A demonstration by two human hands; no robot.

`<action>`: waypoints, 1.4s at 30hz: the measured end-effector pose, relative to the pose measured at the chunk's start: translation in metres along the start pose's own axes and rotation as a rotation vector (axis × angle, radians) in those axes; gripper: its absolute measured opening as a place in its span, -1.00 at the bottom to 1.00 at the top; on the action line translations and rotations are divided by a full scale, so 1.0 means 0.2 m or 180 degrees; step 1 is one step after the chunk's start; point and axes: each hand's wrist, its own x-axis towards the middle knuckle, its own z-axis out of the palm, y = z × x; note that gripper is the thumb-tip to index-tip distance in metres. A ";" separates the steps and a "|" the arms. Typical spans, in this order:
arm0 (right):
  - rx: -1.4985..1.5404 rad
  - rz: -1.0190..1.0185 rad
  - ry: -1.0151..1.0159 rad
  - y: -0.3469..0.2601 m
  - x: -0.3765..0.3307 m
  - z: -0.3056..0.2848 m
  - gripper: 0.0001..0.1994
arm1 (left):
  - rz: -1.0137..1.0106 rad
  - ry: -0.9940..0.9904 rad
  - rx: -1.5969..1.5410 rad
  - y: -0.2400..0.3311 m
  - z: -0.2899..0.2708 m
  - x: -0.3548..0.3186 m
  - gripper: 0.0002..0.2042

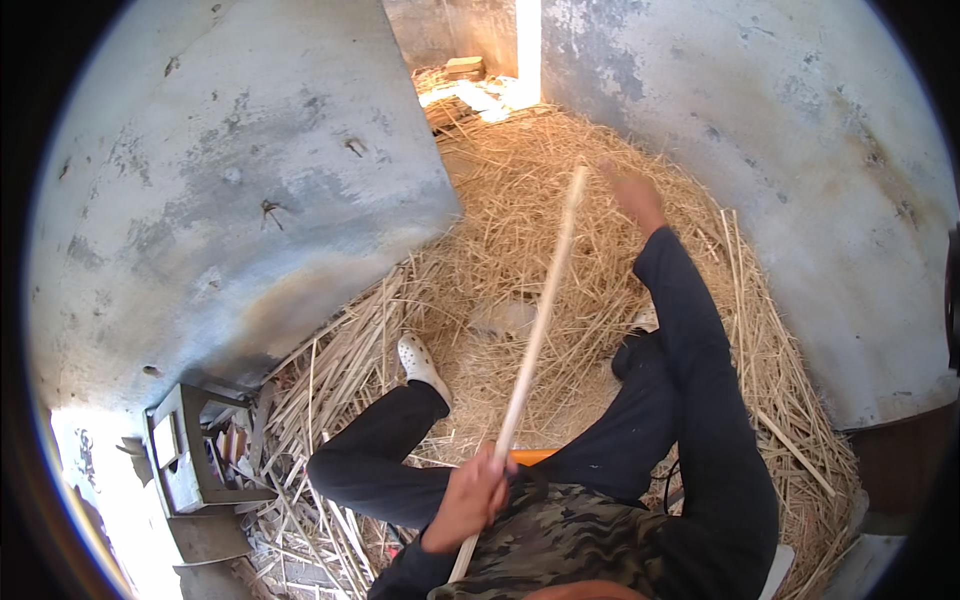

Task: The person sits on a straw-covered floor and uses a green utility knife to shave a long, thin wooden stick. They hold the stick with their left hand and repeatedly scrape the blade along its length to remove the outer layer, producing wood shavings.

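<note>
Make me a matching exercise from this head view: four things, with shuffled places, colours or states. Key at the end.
Things:
1. long pale stick
2. clog
3. right hand
4. open-framed box

Places, colours, states:
A. at the picture's lower left
B. gripped by the left hand
C. stretched out over the loose straw
D. white, worn as footwear

Pairs: 1-B, 2-D, 3-C, 4-A

Glare whitens the far opening (529,50), while fisheye distortion bends the edges.
</note>
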 end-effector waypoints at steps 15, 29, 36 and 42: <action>0.0655 -0.2868 -0.0590 -0.59 -0.70 -0.15 -0.27 | 0.0966 0.0852 0.0528 0.22 -0.07 0.31 -0.69; 0.0739 -0.2815 -0.0722 -0.58 -0.88 -0.05 -0.24 | 0.0919 0.0813 0.0645 0.14 -0.02 0.23 -0.73; 0.0272 -0.2747 -0.0314 -0.58 -0.69 -0.07 -0.27 | 0.1102 0.1170 0.1482 0.14 0.00 0.19 -0.76; 0.0209 -0.2097 0.0272 -0.42 -0.37 -0.13 -0.28 | 0.0858 0.0880 0.1518 0.12 0.05 0.14 -0.76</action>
